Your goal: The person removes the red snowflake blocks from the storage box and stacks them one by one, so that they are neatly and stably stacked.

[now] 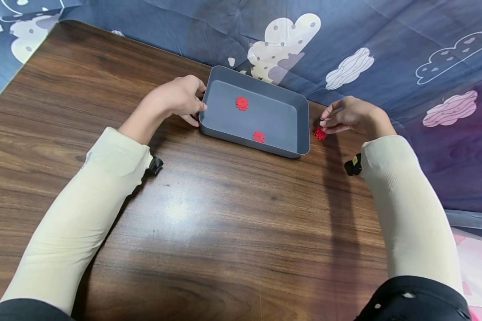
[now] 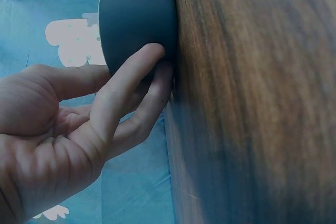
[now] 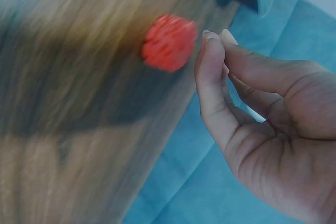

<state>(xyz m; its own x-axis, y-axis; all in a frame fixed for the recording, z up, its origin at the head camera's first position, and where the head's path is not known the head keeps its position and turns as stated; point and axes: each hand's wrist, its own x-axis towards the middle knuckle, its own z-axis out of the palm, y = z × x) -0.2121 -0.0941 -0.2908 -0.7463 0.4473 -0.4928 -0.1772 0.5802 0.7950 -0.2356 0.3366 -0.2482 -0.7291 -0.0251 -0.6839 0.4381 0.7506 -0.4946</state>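
Note:
A grey rectangular tray lies on the wooden table with two flat red flower-edged discs inside, one disc towards the back and one disc by the front wall. At the tray's left end, my left hand grips the wall, thumb at the rim and fingers against the outside. Beyond the right end stands a small stack of similar red discs. My right hand is just over this stack, thumb and fingertips brought together beside it; no red shows between them.
A blue cloth with printed clouds hangs along the table's back edge, close behind the tray. The brown wooden table stretches in front of both forearms. Black wrist cameras hang under the sleeves.

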